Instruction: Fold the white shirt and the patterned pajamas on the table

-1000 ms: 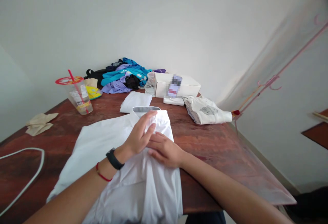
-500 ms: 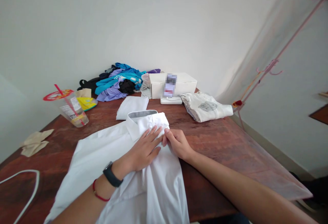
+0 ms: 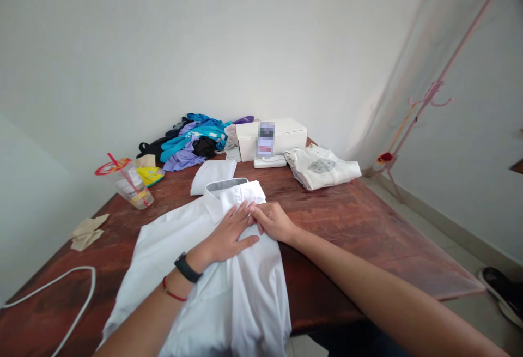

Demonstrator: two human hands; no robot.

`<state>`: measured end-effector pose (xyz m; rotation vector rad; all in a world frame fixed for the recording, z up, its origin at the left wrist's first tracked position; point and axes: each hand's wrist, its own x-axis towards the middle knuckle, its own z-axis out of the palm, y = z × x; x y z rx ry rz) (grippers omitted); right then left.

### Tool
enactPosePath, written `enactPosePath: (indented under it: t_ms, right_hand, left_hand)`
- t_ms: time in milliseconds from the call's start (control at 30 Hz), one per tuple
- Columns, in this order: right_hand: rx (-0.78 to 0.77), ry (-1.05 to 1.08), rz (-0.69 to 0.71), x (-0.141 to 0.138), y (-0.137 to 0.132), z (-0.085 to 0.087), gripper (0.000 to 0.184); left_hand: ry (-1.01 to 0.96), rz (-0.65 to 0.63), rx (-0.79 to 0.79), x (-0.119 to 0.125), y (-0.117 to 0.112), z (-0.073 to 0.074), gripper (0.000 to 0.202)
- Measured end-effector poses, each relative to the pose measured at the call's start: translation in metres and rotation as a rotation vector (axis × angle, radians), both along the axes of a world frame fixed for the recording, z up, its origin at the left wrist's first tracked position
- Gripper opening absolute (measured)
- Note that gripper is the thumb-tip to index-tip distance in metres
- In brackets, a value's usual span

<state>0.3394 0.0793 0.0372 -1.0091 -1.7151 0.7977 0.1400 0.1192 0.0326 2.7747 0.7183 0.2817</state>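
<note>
A white collared shirt lies spread on the wooden table, its lower part reaching over the near edge. Its collar has a grey inner band and points away from me. A white sleeve is folded along the right side, with its cuff beside the collar. My left hand rests flat on the folded sleeve, fingers stretched out and thumb apart. My right hand is closed at the shirt's right edge, thumb and curled fingers pinching the fabric against my left fingertips. Some right fingertips are hidden.
Behind the shirt are a folded white cloth, a white box and a folded printed shirt. Piled clothes lie back left. A plastic cup, crumpled napkin and white cable are on the left.
My right hand has shifted left along the fold, closer onto my left fingertips. My left hand stays flat on the shirt. The camera view has turned slightly.
</note>
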Motion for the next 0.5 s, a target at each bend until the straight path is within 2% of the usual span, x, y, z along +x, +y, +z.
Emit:
enactPosePath:
  t_ms: [100,200,267,333,433,500]
  right_hand:
    - [-0.005,-0.045,-0.014,0.0,0.001,-0.001,0.047]
    - [-0.07,0.02,0.01,0.0,0.003,-0.004,0.034]
    - [-0.146,0.045,0.027,0.001,0.007,-0.007,0.026]
    - [-0.192,0.029,0.03,0.003,0.011,-0.01,0.026]
    - [-0.174,-0.016,0.035,0.006,0.017,-0.012,0.038]
    - [-0.131,-0.03,0.035,0.007,0.019,-0.013,0.048]
  left_hand:
    - [0.029,0.007,-0.009,0.0,-0.002,0.002,0.074]
    - [0.011,0.031,-0.063,0.003,-0.001,0.004,0.072]
    - [-0.044,0.065,-0.159,0.006,-0.001,0.009,0.075]
    - [-0.169,0.124,-0.309,0.007,-0.007,0.021,0.079]
    - [-0.398,0.281,-0.452,0.001,-0.041,0.042,0.07]
    - [-0.442,0.464,-0.37,-0.01,-0.082,0.047,0.052]
